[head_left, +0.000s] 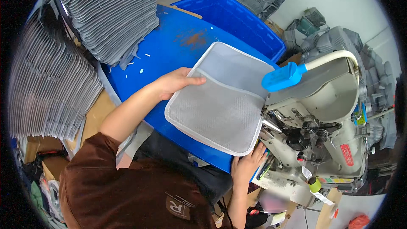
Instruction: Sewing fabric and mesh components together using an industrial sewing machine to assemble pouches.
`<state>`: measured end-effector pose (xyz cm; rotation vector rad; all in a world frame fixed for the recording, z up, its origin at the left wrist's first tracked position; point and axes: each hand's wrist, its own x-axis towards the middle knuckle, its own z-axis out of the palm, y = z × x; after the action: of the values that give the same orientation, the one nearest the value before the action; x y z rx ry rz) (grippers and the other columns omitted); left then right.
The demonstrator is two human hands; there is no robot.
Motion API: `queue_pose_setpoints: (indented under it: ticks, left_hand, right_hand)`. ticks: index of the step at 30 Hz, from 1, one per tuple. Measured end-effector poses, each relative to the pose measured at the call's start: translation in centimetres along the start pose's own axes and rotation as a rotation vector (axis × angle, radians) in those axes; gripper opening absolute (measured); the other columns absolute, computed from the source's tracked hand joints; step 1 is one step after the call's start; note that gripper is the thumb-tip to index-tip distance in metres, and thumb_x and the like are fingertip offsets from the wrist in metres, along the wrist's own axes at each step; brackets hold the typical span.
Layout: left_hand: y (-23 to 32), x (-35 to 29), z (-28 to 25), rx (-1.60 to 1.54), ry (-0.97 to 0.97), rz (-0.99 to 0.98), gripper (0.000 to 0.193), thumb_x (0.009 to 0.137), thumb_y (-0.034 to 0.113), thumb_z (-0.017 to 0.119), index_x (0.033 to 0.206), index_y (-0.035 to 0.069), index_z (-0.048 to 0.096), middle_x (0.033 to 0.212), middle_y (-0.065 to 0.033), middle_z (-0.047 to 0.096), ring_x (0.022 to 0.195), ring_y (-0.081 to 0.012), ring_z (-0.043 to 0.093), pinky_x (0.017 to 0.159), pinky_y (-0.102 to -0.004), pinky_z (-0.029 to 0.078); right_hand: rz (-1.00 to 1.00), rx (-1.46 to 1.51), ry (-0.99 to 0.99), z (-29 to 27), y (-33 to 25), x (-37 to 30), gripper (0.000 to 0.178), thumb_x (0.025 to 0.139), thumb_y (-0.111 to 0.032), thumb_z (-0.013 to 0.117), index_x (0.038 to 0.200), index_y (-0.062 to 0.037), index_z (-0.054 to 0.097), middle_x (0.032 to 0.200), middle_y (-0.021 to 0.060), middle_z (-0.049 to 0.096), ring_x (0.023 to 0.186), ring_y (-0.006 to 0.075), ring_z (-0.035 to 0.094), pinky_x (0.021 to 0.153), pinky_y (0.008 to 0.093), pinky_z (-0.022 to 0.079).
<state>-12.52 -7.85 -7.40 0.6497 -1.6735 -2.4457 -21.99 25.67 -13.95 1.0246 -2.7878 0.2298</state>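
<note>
A grey rounded-corner fabric panel (218, 112) with a light bound edge and a mesh pocket lies tilted over the blue table. Its left edge is pinched in my left hand (176, 82), the thumb on top and the other fingers partly hidden behind. The panel's right side reaches the working parts of a sewing machine (313, 114). Just below the panel's lower right corner rests my right hand (249, 165), fingers stretched out flat by the machine bed; some fingertips are close to the panel's edge.
Tall stacks of similar grey panels (112, 12) stand at the left. A blue bin (231, 12) is beyond the table (165, 38), which has white scraps and a rusty smear. A blue lamp (282, 78) juts over the panel. More grey pieces (339, 46) are piled behind the machine.
</note>
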Motion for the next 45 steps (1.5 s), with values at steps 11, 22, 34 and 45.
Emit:
queue_pose_setpoints:
  ticks: [11, 22, 34, 45]
  left_hand:
    - [7.7, 11.6, -2.6, 0.893, 0.309, 0.621, 0.032, 0.085, 0.025, 0.068, 0.110, 0.007, 0.070, 0.103, -0.0178, 0.071, 0.098, -0.0307, 0.067, 0.086, -0.0403, 0.051]
    - [16.7, -2.7, 4.6, 1.039, 0.886, 1.464, 0.016, 0.087, 0.021, 0.064, 0.094, 0.006, 0.061, 0.074, -0.0171, 0.066, 0.074, -0.0357, 0.066, 0.065, -0.0443, 0.051]
    - [-1.0, -5.1, -0.1, 1.297, 0.235, 0.636, 0.053, 0.075, 0.022, 0.075, 0.121, 0.006, 0.052, 0.114, -0.0190, 0.056, 0.102, -0.0379, 0.058, 0.084, -0.0446, 0.049]
    - [-7.4, 2.3, -1.1, 1.893, 0.335, 0.248, 0.083, 0.088, 0.062, 0.051, 0.138, -0.003, 0.046, 0.139, -0.0284, 0.047, 0.125, -0.0401, 0.050, 0.101, -0.0494, 0.042]
  right_hand:
    - [-0.042, 0.039, 0.046, -0.2, -0.5, 0.2, 0.061, 0.093, -0.034, 0.057, 0.140, 0.0015, 0.042, 0.144, 0.0282, 0.038, 0.137, 0.0444, 0.031, 0.114, 0.0545, 0.020]
    - [-0.052, 0.027, 0.038, 0.3, -0.9, 0.3, 0.062, 0.093, -0.034, 0.057, 0.140, 0.0024, 0.041, 0.146, 0.0273, 0.037, 0.139, 0.0439, 0.029, 0.114, 0.0541, 0.021]
    - [-0.049, 0.050, 0.050, -0.7, -0.2, 0.0, 0.058, 0.089, -0.025, 0.063, 0.135, 0.0053, 0.044, 0.149, 0.0251, 0.033, 0.139, 0.0427, 0.029, 0.116, 0.0540, 0.017]
    - [-0.101, 0.133, 0.150, -0.5, -0.8, 0.0, 0.050, 0.090, -0.021, 0.062, 0.131, 0.0038, 0.047, 0.147, 0.0236, 0.037, 0.138, 0.0406, 0.032, 0.115, 0.0539, 0.019]
